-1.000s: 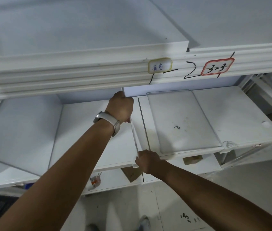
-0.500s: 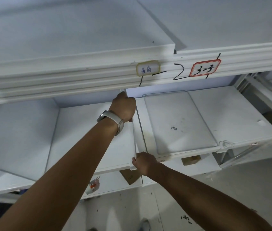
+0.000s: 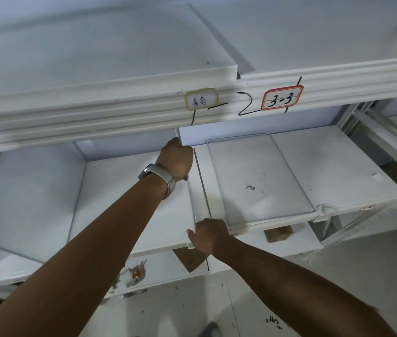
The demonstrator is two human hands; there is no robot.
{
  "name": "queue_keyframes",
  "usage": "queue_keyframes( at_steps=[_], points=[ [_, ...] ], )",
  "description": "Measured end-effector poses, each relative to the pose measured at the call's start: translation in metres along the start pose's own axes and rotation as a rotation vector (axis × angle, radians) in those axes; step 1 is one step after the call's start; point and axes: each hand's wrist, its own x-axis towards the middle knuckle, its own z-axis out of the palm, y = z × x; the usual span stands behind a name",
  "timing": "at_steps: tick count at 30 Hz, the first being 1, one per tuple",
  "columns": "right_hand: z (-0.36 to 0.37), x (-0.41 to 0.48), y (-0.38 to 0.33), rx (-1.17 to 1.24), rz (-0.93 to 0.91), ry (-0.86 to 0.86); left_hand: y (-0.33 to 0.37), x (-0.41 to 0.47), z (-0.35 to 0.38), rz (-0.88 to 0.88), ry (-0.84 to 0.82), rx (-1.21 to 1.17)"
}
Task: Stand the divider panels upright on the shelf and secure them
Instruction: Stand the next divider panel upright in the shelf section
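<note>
Left divider [image 3: 22, 203] stands upright, well left of both hands. Left hand [image 3: 176, 159] fisted round top rear of edge-on panel [image 3: 191, 195]; right hand [image 3: 208, 235] clamps its front foot at shelf [image 3: 131, 203] lip. Flat panel [image 3: 258, 178] right of hands: not yet raised. Securing unconfirmed.

A clear divider panel [image 3: 191, 190] stands upright on edge on the white shelf [image 3: 129, 198], running from its back to its front lip. A second clear divider panel [image 3: 258, 178] lies flat on the shelf just to the right.
</note>
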Motion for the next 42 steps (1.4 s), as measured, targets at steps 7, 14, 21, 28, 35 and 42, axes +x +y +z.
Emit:
queue_keyframes(
  at_steps=[7,14,21,28,35,42],
  points=[
    [-0.005,0.004,-0.004,0.023,0.018,0.058,-0.002,0.004,0.006,0.012,0.021,-0.033],
    [0.01,0.008,0.001,0.037,0.002,0.03,-0.017,0.006,0.012,0.047,0.0,-0.052],
    [0.012,0.007,0.0,0.088,0.013,0.026,-0.017,0.007,0.014,0.037,-0.001,-0.082],
    [0.004,0.001,-0.006,0.044,0.051,-0.012,-0.018,0.007,0.011,-0.007,-0.007,-0.124],
    [-0.009,-0.006,-0.01,0.094,0.114,-0.048,-0.016,0.002,0.004,-0.016,-0.059,-0.13],
    [-0.02,-0.008,0.004,0.15,0.08,-0.14,-0.016,0.003,0.002,0.059,-0.081,0.014]
  ],
)
